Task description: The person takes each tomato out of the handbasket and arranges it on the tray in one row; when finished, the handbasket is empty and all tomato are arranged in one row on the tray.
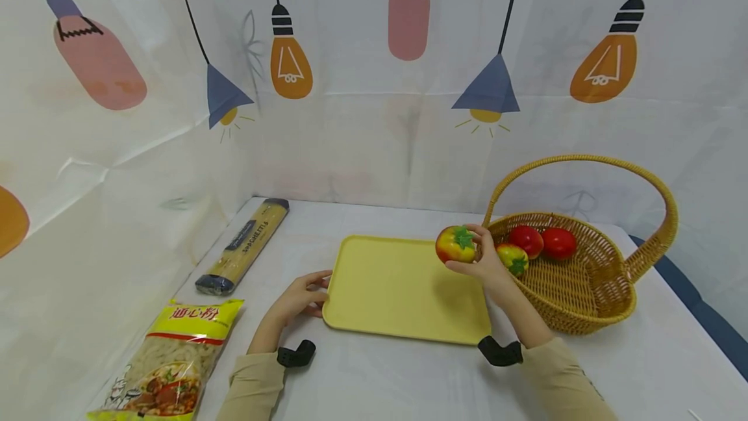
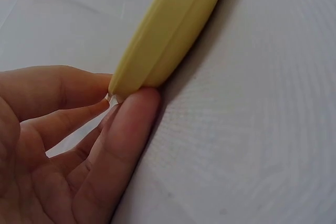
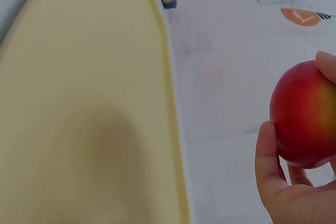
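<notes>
My right hand [image 1: 487,265] holds a round red-and-yellow fruit with a green leafy top [image 1: 455,244] above the right part of a yellow tray [image 1: 403,291]. In the right wrist view the fruit [image 3: 304,114] shows its smooth red side, and a shadow falls on the tray [image 3: 79,51] beside it. At the tray's left edge, my left hand [image 1: 298,299] pinches the rim between thumb and fingers. The left wrist view has the thumb against the rim [image 2: 168,30] near a corner. A wicker basket [image 1: 584,291] stands just right of the right hand.
Inside the basket lie two red fruits [image 1: 559,243] and a yellow-red one [image 1: 513,258]; its tall handle [image 1: 584,158] arches above. On the left are a spaghetti pack [image 1: 245,245] and a pasta bag [image 1: 175,362]. A printed white cloth [image 1: 362,135] hangs behind the table.
</notes>
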Tool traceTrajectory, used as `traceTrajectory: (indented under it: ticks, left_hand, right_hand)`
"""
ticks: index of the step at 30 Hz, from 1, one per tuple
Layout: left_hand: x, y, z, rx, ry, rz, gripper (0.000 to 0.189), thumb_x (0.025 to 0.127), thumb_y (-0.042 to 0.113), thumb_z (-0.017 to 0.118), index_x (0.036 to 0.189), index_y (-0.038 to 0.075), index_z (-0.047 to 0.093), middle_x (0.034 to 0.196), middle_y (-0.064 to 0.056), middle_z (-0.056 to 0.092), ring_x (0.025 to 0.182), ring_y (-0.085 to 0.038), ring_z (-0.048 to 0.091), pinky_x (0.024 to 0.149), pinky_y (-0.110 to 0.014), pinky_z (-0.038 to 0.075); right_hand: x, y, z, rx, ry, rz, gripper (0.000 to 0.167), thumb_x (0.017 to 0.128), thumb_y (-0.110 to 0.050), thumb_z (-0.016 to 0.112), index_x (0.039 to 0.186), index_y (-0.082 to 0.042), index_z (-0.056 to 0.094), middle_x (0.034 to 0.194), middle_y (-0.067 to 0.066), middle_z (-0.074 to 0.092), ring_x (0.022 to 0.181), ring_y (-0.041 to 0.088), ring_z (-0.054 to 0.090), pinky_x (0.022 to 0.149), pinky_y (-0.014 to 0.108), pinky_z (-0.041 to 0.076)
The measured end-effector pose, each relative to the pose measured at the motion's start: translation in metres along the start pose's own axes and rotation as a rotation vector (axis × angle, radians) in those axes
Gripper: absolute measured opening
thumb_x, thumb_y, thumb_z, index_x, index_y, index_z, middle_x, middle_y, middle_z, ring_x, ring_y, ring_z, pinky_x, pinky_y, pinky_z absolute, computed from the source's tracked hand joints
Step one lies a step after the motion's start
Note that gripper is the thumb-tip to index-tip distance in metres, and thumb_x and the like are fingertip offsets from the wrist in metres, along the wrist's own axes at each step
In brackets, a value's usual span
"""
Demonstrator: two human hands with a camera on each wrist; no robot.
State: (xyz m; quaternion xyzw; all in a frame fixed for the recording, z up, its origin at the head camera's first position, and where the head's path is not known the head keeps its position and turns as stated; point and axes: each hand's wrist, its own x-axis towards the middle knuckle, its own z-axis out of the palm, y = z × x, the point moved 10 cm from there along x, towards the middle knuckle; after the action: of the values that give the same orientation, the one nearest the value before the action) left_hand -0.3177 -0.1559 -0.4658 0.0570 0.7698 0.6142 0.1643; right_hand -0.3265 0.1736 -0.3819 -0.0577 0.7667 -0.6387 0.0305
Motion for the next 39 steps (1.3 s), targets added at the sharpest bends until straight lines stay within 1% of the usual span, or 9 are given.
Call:
traceTrajectory:
  ticks: [4,5,7,14,18,23,27,31,39]
  left_hand:
    - [-0.01,0.015,0.004,-0.007,-0.007,-0.001,0.059,0.081,-0.004,0.056,0.136,-0.008,0.036,0.115,-0.023,0.045,0.075,-0.017,0.057,0.062,-0.033,0.057]
    - [-0.01,0.015,0.004,-0.009,-0.006,-0.004,0.059,0.081,-0.003,0.056,0.136,-0.008,0.036,0.115,-0.022,0.045,0.075,-0.017,0.057,0.062,-0.033,0.057]
    - [-0.007,0.012,0.003,-0.008,-0.003,-0.009,0.059,0.081,-0.003,0.056,0.137,-0.007,0.036,0.116,-0.022,0.045,0.075,-0.017,0.057,0.062,-0.034,0.057]
    - [0.006,-0.008,-0.003,0.007,0.021,-0.014,0.061,0.081,-0.001,0.059,0.138,-0.004,0.037,0.118,-0.021,0.045,0.075,-0.017,0.057,0.061,-0.034,0.057]
    - [0.008,-0.009,-0.004,0.006,0.027,-0.009,0.062,0.081,0.0,0.06,0.138,-0.003,0.037,0.118,-0.021,0.045,0.074,-0.018,0.058,0.06,-0.034,0.056]
    - [0.008,-0.009,-0.005,0.002,0.034,-0.019,0.062,0.08,0.0,0.06,0.138,-0.002,0.038,0.118,-0.02,0.045,0.075,-0.018,0.058,0.061,-0.034,0.057]
    - [0.008,-0.009,-0.005,0.007,0.03,-0.013,0.062,0.08,0.0,0.06,0.138,-0.003,0.038,0.117,-0.02,0.045,0.074,-0.017,0.057,0.06,-0.034,0.057]
    - [0.008,-0.01,-0.004,0.014,0.027,-0.006,0.062,0.08,0.0,0.059,0.138,-0.004,0.037,0.118,-0.021,0.045,0.074,-0.017,0.057,0.059,-0.034,0.056]
    - [0.01,-0.015,-0.005,0.016,0.035,-0.026,0.06,0.082,0.0,0.059,0.138,-0.002,0.038,0.118,-0.02,0.045,0.075,-0.017,0.058,0.06,-0.033,0.056]
  right_hand:
    - [0.005,0.004,0.016,0.015,-0.026,0.003,0.082,0.079,-0.01,0.07,0.14,-0.014,0.016,0.137,0.019,0.015,0.116,0.033,0.038,0.091,0.034,0.041]
    - [0.006,0.004,0.02,0.015,-0.036,0.002,0.081,0.079,-0.011,0.07,0.14,-0.015,0.016,0.136,0.019,0.015,0.116,0.033,0.038,0.092,0.035,0.041]
    - [0.007,0.007,0.026,0.017,-0.048,0.003,0.081,0.079,-0.01,0.071,0.139,-0.016,0.018,0.136,0.018,0.014,0.115,0.034,0.039,0.091,0.034,0.042]
    - [0.01,0.005,0.042,0.015,-0.069,0.0,0.082,0.076,-0.009,0.073,0.139,-0.015,0.02,0.139,0.019,0.017,0.113,0.035,0.039,0.087,0.033,0.044]
    - [0.013,0.004,0.051,0.026,-0.084,0.0,0.081,0.076,-0.008,0.073,0.138,-0.016,0.022,0.138,0.019,0.016,0.113,0.034,0.04,0.086,0.033,0.045]
    - [0.017,0.006,0.061,0.024,-0.097,-0.001,0.079,0.077,-0.01,0.073,0.137,-0.017,0.024,0.137,0.018,0.018,0.112,0.034,0.042,0.089,0.035,0.045]
    - [0.019,0.011,0.068,0.015,-0.102,0.013,0.079,0.076,-0.014,0.074,0.137,-0.018,0.024,0.138,0.018,0.02,0.112,0.034,0.043,0.09,0.036,0.044]
    - [0.021,0.013,0.076,0.027,-0.112,0.018,0.079,0.076,-0.012,0.074,0.137,-0.018,0.024,0.138,0.018,0.019,0.112,0.035,0.043,0.091,0.037,0.044]
    - [0.024,0.013,0.098,0.052,-0.131,0.012,0.076,0.077,-0.011,0.073,0.136,-0.016,0.026,0.137,0.017,0.021,0.111,0.034,0.044,0.091,0.037,0.044]
